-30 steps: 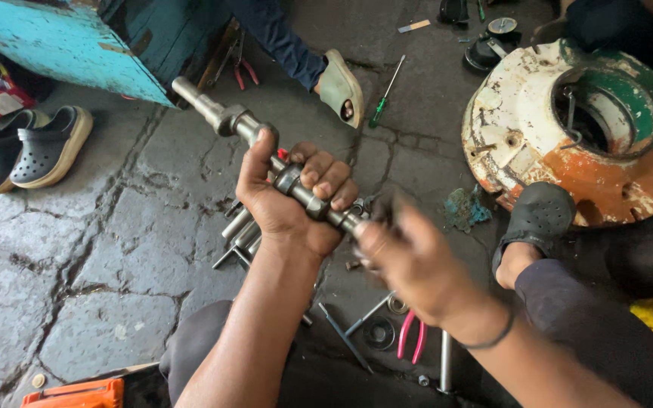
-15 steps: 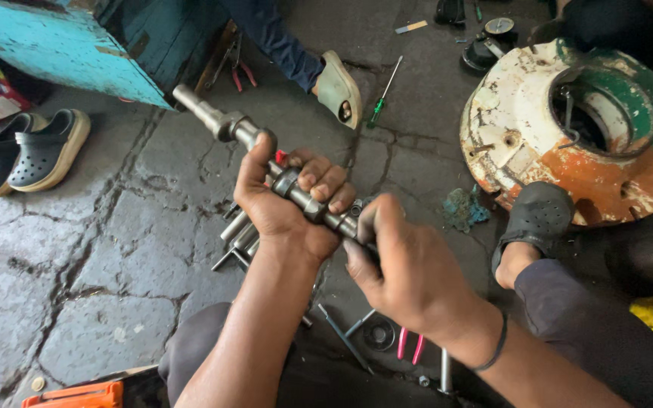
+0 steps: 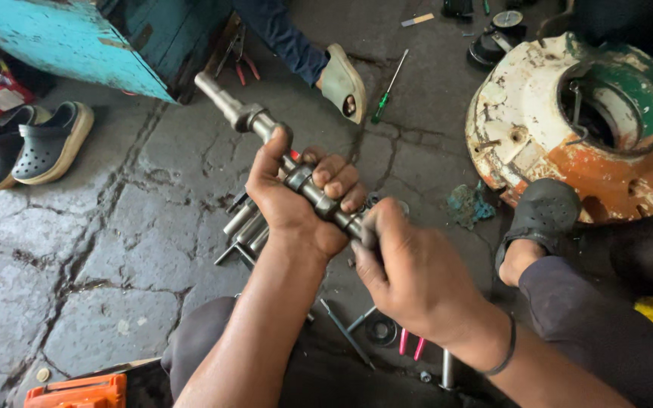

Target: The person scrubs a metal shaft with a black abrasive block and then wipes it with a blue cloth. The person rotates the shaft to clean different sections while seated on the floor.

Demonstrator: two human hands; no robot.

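A long grey metal shaft (image 3: 238, 111) with stepped collars slants from upper left down to the right above the stone floor. My left hand (image 3: 296, 200) is wrapped around its middle, thumb lying along it. My right hand (image 3: 410, 272) is closed over the shaft's lower end, hiding that end. Under the hands lie several loose steel rods and sockets (image 3: 245, 230).
A round rusty white, green and orange machine housing (image 3: 530, 113) lies at the right. Grey clogs (image 3: 35, 147) sit at the left, a teal cabinet (image 3: 69, 41) at the top left. Another person's sandalled foot (image 3: 344, 81), a green screwdriver (image 3: 388, 89), pink pliers (image 3: 410, 344) and an orange case (image 3: 77, 393) lie around.
The shaft and both hands shifted slightly right and up in the view. My right hand moved from blurred motion to a firm grip on the lower end.
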